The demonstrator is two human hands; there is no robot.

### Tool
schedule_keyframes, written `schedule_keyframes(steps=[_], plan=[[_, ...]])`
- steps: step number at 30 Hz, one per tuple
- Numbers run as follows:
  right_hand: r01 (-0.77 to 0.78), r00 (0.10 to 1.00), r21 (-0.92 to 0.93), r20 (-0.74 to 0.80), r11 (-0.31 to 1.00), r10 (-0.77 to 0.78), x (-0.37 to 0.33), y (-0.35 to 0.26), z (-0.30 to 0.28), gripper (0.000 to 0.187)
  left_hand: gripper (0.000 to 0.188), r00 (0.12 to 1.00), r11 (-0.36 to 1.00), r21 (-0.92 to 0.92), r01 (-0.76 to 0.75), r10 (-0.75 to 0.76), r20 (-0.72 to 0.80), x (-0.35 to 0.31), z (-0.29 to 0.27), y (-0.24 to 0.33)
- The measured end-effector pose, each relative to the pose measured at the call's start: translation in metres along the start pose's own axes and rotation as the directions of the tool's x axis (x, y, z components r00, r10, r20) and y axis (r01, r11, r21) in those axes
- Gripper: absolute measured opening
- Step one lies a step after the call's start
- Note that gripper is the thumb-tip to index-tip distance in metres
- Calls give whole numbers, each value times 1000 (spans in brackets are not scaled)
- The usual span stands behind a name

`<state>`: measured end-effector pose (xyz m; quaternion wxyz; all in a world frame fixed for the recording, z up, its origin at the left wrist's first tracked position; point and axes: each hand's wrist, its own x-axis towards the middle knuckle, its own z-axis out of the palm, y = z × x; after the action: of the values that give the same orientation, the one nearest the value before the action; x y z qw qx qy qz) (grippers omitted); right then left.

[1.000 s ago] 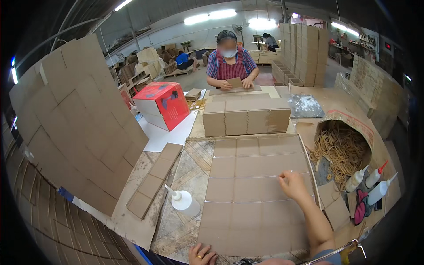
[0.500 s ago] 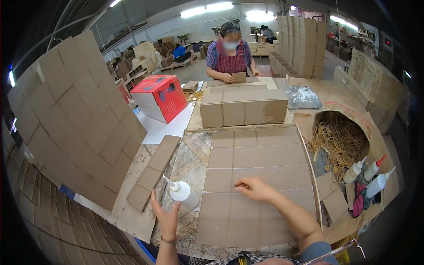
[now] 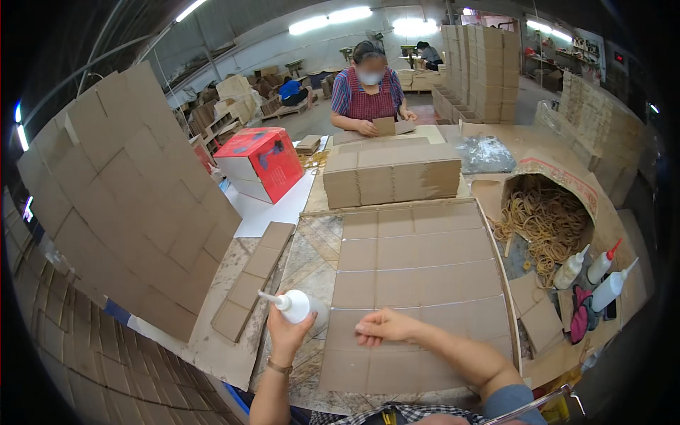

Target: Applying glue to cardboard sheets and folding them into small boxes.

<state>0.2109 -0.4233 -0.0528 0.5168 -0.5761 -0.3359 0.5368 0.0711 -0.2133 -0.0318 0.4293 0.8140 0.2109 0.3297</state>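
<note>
My left hand (image 3: 287, 334) is wrapped round a white squeeze bottle (image 3: 299, 306) with a long pointed nozzle, thumb on its near right side. The bottle stands left of a sheet of flat brown cardboard-like panels (image 3: 418, 290), laid edge to edge in rows with pale lines along several seams. Over the left part of these panels hovers my right hand (image 3: 386, 327), its fingers curled together; whether anything small is in them is hidden. A narrow strip of brown panels (image 3: 253, 280) lies left of the bottle.
Beyond the sheet sits a stack of brown panels (image 3: 393, 173), with a co-worker (image 3: 372, 92) handling small pieces behind it. A red box (image 3: 262, 164) stands back left. At right are a sack of rubber bands (image 3: 545, 219) and several glue bottles (image 3: 570, 269). A tall panel stack (image 3: 127, 205) rises at left.
My left hand has closed round the white bottle, which now tilts slightly left. My right hand has moved a little left and nearer to me. The co-worker's pieces have shifted apart.
</note>
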Motion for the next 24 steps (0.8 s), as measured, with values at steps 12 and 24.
schedule_keyframes(steps=[12,24], plan=[[517,848,832,-465,202,-254,-12,-13,78,66,104,986,872,-466,-147,169,6,-78,66,51],[759,383,81,-858,646,-343,-41,-13,-75,65,27,806,866,148,-478,366,465,-191,-2,-3]])
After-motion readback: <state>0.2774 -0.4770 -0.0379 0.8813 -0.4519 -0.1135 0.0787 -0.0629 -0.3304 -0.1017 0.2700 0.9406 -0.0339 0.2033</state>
